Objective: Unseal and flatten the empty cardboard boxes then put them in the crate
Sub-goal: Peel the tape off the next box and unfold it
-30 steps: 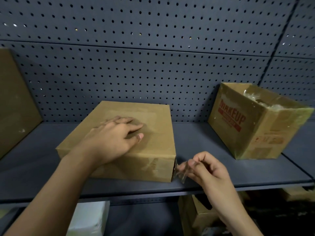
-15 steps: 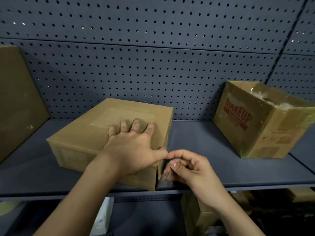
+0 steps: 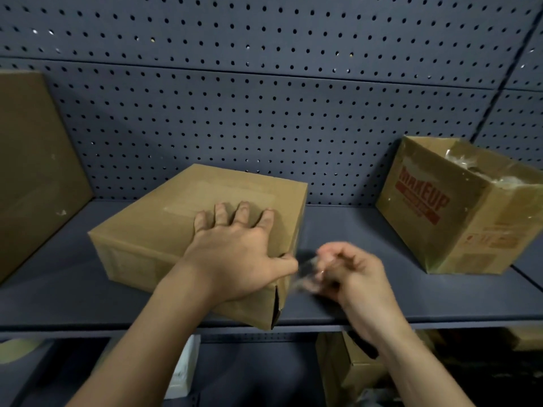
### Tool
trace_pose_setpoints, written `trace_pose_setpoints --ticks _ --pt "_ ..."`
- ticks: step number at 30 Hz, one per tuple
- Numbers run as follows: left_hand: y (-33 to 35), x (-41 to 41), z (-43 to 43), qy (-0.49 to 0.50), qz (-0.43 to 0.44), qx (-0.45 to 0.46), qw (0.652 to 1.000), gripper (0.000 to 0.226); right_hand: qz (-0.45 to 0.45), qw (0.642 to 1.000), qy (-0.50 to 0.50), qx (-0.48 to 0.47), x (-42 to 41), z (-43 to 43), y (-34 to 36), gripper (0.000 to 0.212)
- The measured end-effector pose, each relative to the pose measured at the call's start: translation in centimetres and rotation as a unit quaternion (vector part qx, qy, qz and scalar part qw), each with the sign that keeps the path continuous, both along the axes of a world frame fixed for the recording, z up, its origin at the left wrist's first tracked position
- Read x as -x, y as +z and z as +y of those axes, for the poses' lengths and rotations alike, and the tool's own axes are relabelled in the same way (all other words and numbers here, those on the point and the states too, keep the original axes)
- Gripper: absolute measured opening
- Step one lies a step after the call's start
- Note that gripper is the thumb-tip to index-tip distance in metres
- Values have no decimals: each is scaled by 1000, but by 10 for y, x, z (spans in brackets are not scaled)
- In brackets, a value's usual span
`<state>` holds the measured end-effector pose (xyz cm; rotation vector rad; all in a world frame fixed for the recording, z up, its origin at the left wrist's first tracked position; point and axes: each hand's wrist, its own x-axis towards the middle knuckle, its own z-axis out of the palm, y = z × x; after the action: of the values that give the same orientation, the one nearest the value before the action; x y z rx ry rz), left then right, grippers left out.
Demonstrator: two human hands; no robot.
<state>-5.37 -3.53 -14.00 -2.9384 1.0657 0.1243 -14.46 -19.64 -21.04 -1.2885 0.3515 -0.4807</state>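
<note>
L grip (image 3: pixel 235 254) spread flat, pressing plain brown box (image 3: pixel 152 230); R grip (image 3: pixel 349 271), blurred, prob. pinches clear tape (image 3: pixel 305 265). Red-printed open box (image 3: pixel 440 218) to the right on grey shelf (image 3: pixel 346 230).

A dark blue-grey perforated metal back panel (image 3: pixel 264 113) rises behind a matching flat shelf (image 3: pixel 352 230). Lighting is dim.

- Dim, flat light; no glare.
- Motion blur smears right hand (image 3: pixel 352 274) and the clear tape (image 3: pixel 305 273) it pinches.
- Wide-angle bowing of pegboard (image 3: pixel 264 118) seams near edges.
- Deep shadow below shelf (image 3: pixel 440 304).
</note>
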Motion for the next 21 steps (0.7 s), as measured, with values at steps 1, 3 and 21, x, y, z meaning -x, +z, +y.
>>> trace_pose_setpoints --ticks 1,3,21 --pt "0 0 5 -7 1 2 1000 90 -1 998 -51 -33 -2 -13 3 23" --pt "-1 0 15 -19 -4 7 1000 94 0 993 -99 -61 -3 -37 11 22" --pt "-7 -3 33 -27 -10 47 998 106 -46 983 160 -80 -9 -9 11 24"
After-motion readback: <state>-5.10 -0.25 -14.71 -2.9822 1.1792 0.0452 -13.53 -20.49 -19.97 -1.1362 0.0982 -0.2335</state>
